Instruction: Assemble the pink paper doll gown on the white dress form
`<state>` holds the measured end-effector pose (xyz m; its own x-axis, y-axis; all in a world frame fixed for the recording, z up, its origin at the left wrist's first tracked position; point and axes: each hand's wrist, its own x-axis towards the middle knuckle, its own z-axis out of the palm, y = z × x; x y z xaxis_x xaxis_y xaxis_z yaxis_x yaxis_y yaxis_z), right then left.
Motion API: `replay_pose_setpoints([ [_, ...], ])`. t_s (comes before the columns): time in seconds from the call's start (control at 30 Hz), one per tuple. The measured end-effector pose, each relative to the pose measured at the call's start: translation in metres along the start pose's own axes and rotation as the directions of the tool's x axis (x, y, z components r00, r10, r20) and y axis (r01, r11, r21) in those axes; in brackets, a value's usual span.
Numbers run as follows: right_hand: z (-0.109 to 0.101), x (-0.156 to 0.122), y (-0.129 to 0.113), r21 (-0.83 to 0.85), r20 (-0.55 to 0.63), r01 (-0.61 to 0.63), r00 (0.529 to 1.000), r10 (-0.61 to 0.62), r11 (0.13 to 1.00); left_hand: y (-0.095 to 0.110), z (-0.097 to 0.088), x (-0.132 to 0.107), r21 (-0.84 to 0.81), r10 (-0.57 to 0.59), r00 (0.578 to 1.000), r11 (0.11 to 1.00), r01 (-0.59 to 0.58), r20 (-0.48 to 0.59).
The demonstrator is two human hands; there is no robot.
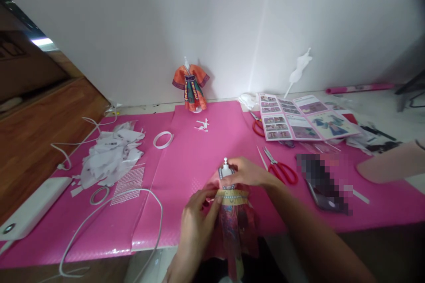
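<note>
A small white mannequin (226, 169) wears a pink doll dress (229, 225) with a yellow waistband and a row of beads across it. It stands upright at the near edge of the pink mat. My left hand (198, 217) pinches the dress at the left end of the waistband, thumb on the front. From the right, my right hand (248, 172) grips the top of the dress, its fingers closed across the chest just under the mannequin's neck. The lower skirt hangs past the mat's edge, partly in shadow.
Red-handled scissors (282, 170), a phone (323, 190) and an instruction sheet (303, 117) lie to the right. Leftward are paper scraps (111, 157), a tape roll (163, 140), a white cable (161, 221) and a white box-shaped device (35, 208). Another dressed mannequin (191, 86) stands by the wall.
</note>
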<state>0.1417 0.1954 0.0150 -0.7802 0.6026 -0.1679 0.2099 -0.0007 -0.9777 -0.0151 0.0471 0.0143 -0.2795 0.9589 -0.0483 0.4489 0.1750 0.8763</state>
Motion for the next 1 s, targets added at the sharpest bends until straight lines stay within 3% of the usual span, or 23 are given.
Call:
replay_pose_setpoints([
  [0.23, 0.005, -0.002, -0.002, 0.044, 0.019, -0.017, 1.0, 0.016, 0.999, 0.005, 0.002, 0.001, -0.156, -0.183, 0.979, 0.968, 0.194, 0.087],
  [0.53, 0.008, -0.004, -0.003, 0.051, 0.038, -0.023, 0.999, 0.022, 0.998, -0.004, 0.005, 0.001, -0.333, -0.198, 0.96, 0.908, 0.255, 0.198],
  [0.83, 0.014, -0.007, -0.009, 0.005, 0.019, 0.0, 1.0, 0.0, 1.0, -0.006, 0.01, 0.0, -0.584, -0.207, 0.932, 0.733, 0.348, 0.296],
  [1.0, 0.016, -0.007, -0.014, -0.013, 0.014, 0.016, 1.0, -0.016, 1.0, -0.012, 0.014, 0.001, -0.64, -0.229, 0.925, 0.67, 0.375, 0.302],
])
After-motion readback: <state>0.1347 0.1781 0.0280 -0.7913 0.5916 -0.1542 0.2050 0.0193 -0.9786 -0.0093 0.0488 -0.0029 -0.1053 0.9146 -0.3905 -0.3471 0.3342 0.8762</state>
